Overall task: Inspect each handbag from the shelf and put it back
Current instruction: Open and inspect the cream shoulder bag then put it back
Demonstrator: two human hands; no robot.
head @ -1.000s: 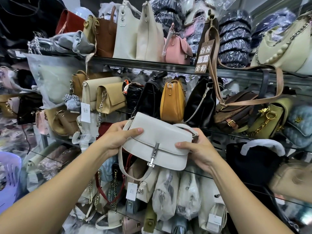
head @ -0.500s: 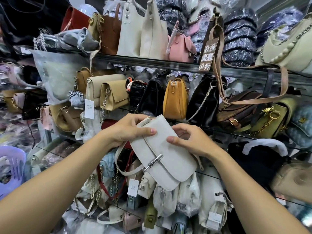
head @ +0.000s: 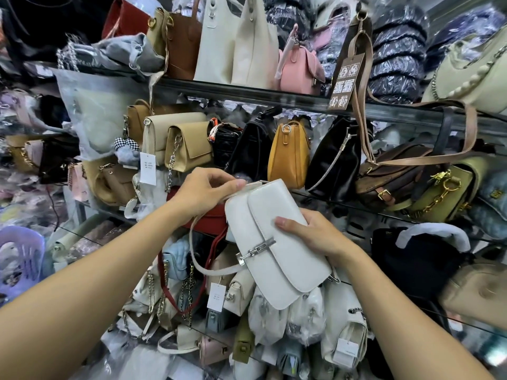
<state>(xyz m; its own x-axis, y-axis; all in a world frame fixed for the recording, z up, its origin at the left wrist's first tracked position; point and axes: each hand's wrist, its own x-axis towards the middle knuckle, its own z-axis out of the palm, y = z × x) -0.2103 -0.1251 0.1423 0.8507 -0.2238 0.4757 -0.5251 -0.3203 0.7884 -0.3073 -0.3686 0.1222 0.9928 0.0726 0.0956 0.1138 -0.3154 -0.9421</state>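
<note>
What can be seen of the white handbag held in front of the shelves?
The white handbag is a small flap bag in smooth, leather-like material with a silver clasp, closed, and a thin white strap looping below. It is tilted, one end up. The left hand pinches its top end; the right hand grips its side.

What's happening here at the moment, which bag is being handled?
A person holds a white handbag in both hands in front of crowded shelves of bags. The left hand pinches its top end, and the right hand grips its side with the thumb on the flap. The bag is tilted, its metal clasp closed and its strap hanging in a loop below. It is off the shelf, not yet put back.
</note>
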